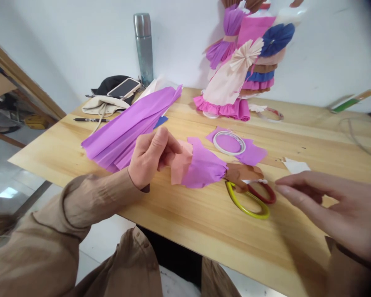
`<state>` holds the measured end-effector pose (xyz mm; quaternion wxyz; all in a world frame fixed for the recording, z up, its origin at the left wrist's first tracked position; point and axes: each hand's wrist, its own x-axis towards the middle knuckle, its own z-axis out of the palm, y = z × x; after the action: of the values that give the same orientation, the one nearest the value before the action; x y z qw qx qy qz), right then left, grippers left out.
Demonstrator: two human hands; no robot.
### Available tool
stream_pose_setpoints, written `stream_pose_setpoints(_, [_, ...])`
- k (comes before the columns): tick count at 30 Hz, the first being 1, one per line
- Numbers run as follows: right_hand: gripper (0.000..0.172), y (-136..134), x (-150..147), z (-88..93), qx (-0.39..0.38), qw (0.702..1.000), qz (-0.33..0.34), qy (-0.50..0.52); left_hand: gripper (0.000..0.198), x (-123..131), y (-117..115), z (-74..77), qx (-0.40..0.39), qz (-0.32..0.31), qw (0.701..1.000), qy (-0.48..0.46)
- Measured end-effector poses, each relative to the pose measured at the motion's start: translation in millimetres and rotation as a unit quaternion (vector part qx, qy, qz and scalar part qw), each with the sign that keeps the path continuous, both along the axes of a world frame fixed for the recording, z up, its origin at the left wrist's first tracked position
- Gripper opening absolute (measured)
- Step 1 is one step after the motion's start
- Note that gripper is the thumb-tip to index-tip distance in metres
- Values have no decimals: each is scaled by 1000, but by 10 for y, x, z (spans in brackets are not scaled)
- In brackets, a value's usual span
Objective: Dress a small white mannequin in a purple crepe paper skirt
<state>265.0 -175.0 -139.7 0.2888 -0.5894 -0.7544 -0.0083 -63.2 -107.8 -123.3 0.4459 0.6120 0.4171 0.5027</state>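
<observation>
My left hand (151, 159) is closed in a pinch on a small crepe paper bundle (200, 167), purple over pale pink with a brown end, held just above the wooden table (185, 218). My right hand (330, 206) hovers at the lower right with fingers stretched out, holding nothing, its fingertips close to the scissors (252, 198) with one yellow and one red handle loop. The scissors lie under the bundle's brown end. A long pleated purple crepe sheet (132, 123) lies behind my left hand.
A white tape ring (228, 143) rests on purple scraps. A paper-dressed doll (241, 66) stands at the back. Further left are a steel flask (144, 47), a phone (123, 87) on a cloth bag, and a pen (91, 120). White paper scrap (297, 166) lies right.
</observation>
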Motion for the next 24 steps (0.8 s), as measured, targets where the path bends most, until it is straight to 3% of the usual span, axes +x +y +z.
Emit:
stream_pose_setpoints(3, [3,-29,-71,8,-17,994,101,-45,59,-49,9,41,74,22,996,35])
stream_pose_setpoints(5, [12,-44,-149,-7,19,988,134,-74,46,-98,46,94,146,43,983,102])
stream_pose_setpoints(8, [15,-60,-262,-47,27,979,163,-120,23,-197,156,173,236,94,937,239])
stream_pose_setpoints(11, [27,-74,-316,-82,3,976,148,-160,18,-322,289,206,243,113,888,373])
stream_pose_setpoints(15, [26,-84,-320,-124,-4,972,118,-203,22,-464,384,174,221,-25,829,513])
stream_pose_setpoints(19, [21,-98,-306,-185,-40,971,81,-222,22,-480,366,93,253,-168,775,555])
stream_pose_setpoints(24, [20,-127,-293,-249,-55,964,45,-257,22,-404,359,33,221,-166,742,610])
